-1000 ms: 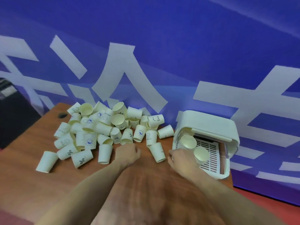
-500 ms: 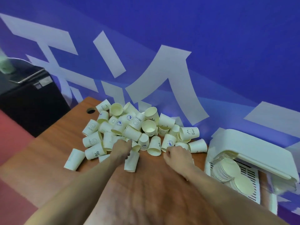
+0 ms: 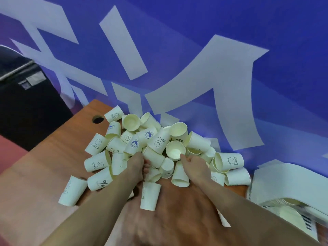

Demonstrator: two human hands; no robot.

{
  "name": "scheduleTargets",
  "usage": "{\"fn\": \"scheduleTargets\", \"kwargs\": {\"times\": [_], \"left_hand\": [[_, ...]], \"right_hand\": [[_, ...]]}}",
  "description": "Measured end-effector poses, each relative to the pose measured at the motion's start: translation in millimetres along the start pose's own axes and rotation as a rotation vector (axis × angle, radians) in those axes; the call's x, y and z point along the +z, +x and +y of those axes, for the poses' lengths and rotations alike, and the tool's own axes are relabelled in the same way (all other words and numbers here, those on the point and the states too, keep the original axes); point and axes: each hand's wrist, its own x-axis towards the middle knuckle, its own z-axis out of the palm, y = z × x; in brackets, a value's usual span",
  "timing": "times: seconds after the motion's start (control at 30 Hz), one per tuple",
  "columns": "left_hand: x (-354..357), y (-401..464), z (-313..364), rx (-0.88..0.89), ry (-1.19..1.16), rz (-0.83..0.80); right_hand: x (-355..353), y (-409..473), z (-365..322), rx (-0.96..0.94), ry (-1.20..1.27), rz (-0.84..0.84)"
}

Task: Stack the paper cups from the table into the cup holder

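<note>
Both hands are digging into the cups [image 3: 156,144]: left hand [image 3: 136,161] buried, grip unclear; right hand [image 3: 192,163] pinching a cup's [image 3: 174,150] rim. Next, probably nesting, then carrying toward the holder [image 3: 291,185] at four o'clock.

Paper cups [image 3: 156,144] lie heaped mid-frame on the table [image 3: 35,174], backed against the wall banner [image 3: 195,50]. Left hand [image 3: 136,162] and right hand [image 3: 193,164] reach into the heap's near edge. The cup holder [image 3: 284,181] sits lower right; a cabinet [image 3: 26,103] stands at left.
</note>
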Motion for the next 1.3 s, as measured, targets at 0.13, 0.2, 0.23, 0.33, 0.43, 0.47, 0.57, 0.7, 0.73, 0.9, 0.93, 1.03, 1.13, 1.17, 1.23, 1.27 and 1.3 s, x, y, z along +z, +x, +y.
{"fn": "scheduleTargets", "kwargs": {"times": [0.13,0.2,0.23,0.33,0.43,0.47,0.57,0.7,0.73,0.9,0.93,1.03,1.13,1.17,1.23,1.27,1.3], "left_hand": [[1.3,2.4,-0.8,0.000,0.011,0.014],[0.1,2.7,-2.5,0.004,0.009,0.017],[-0.2,1.7,-3.9,0.009,0.013,0.018],[-0.8,-5.4,-10.0,0.046,0.059,0.021],[-1.0,-19.4,-19.8,0.116,0.104,-0.001],[-0.5,-25.4,-23.9,0.153,0.129,-0.004],[1.7,-43.6,-39.6,0.312,0.239,0.053],[7.6,-78.1,-62.8,0.505,0.393,0.137],[9.5,-87.0,-68.6,0.536,0.433,0.130],[20.3,-126.0,-94.6,0.652,0.652,0.080],[24.7,-136.3,-99.4,0.679,0.703,0.070],[42.3,-162.5,-113.9,0.724,0.814,0.015],[66.2,-185.9,-129.8,0.708,0.848,-0.063],[74.2,-190.9,-134.8,0.704,0.855,-0.084],[89.6,-200.2,-144.1,0.696,0.874,-0.122],[97.4,-206.4,-149.2,0.690,0.881,-0.136],[105.4,-211.2,-154.7,0.686,0.886,-0.148]], "right_hand": [[10.4,7.3,-4.1,-0.054,0.047,-0.032],[12.7,5.9,-2.4,-0.040,0.055,-0.016],[12.3,3.6,-0.3,-0.034,0.060,0.000],[3.4,-9.3,8.3,-0.029,0.055,0.055],[-9.2,-28.0,23.7,-0.021,0.040,0.120],[-14.2,-36.0,30.3,-0.019,0.035,0.142],[-30.2,-60.3,49.4,-0.028,0.013,0.189],[-51.5,-96.5,79.3,-0.012,0.004,0.211],[-56.5,-106.6,87.7,-0.013,0.004,0.229],[-76.2,-152.8,124.9,-0.031,-0.035,0.306],[-80.0,-161.7,132.0,-0.034,-0.040,0.314],[-88.1,-182.9,153.1,-0.031,-0.012,0.327],[-97.8,-203.4,173.5,-0.026,0.059,0.326],[-101.1,-209.1,180.2,-0.018,0.081,0.327],[-107.8,-217.6,194.3,0.010,0.119,0.349],[-113.1,-222.2,202.2,0.031,0.134,0.366],[-118.9,-226.6,210.7,0.050,0.147,0.383]]}}
